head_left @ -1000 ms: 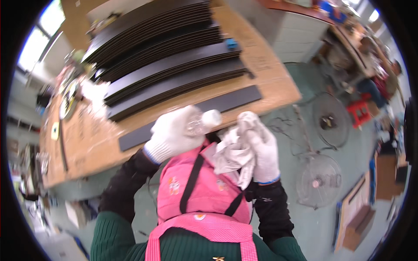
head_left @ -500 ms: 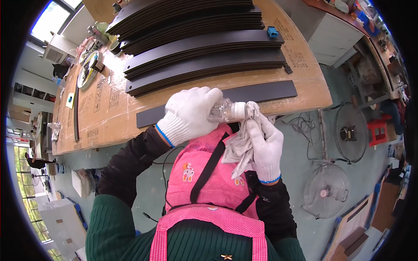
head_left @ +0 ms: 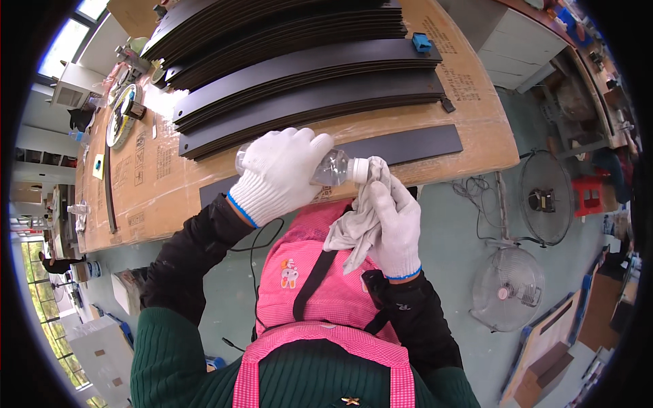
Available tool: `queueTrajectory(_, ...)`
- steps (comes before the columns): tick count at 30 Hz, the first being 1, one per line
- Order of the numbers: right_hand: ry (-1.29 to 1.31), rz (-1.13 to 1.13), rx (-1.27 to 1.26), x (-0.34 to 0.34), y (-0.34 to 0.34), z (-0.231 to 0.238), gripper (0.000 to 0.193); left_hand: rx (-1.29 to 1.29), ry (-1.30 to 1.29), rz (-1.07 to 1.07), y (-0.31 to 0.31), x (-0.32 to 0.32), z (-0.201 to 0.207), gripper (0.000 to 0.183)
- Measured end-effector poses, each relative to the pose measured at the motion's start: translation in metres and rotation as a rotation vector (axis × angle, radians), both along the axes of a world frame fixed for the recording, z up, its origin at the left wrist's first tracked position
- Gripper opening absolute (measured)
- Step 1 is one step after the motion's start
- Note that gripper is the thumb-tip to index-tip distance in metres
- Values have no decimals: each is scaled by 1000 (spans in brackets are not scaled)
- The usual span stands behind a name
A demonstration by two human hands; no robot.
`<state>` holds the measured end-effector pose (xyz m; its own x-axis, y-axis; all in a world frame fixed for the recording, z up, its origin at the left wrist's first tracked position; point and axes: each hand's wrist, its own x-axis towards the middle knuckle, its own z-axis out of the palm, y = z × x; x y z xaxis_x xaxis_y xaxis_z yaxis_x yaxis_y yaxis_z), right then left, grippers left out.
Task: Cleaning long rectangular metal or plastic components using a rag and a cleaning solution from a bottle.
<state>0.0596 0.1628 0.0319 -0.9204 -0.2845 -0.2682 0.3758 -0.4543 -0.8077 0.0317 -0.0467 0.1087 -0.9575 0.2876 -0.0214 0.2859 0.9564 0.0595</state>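
Note:
In a white knit glove, my left hand (head_left: 286, 166) is wrapped round a clear plastic bottle (head_left: 333, 168). The bottle lies tilted on its side, its white cap end toward the right. My right hand (head_left: 396, 224), gloved alike, grips a crumpled pale cloth (head_left: 357, 224), pressed against the cap end. Loose folds of the cloth hang down in front of my pink apron (head_left: 306, 272). Just beyond both hands, a single dark flat strip (head_left: 408, 145) lies on the cardboard-covered table (head_left: 156, 211), partly hidden by my left hand and the bottle.
Stacks of dark strips (head_left: 306, 88) fill the table's middle, a small blue block (head_left: 422, 43) on one. A round tray (head_left: 124, 115) with a small can sits at the left. To the right on the floor stand fans (head_left: 507, 289), loose cables (head_left: 476, 194) and a red stool (head_left: 587, 196).
Both hands have shifted a little left together with the bottle and cloth. More of the bottle's bottom end now shows behind my left hand. The whole view has turned slightly.

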Motion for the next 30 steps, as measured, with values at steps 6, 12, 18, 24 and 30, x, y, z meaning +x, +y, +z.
queueTrajectory(6, -76, 24, -62, -14, 12, 20, 40, 531, 160, 62, -2, 24, -49, 50)
queueTrajectory(12, 161, -113, 728, -116, 88, -16, 35, 1236, 72, 465, -14, 36, -53, 51)
queueTrajectory(18, 726, 195, 1907, -129, 28, -34, 15, 1367, 389, 610, -137, 64, -40, 50)
queueTrajectory(24, 942, 134, 2097, -119, 27, -45, 9, 1111, 779, 803, -299, 69, -81, 28)
queueTrajectory(30, 998, 117, 2004, -107, 2, -39, 12, 1242, 911, 893, -395, 67, -158, 33)
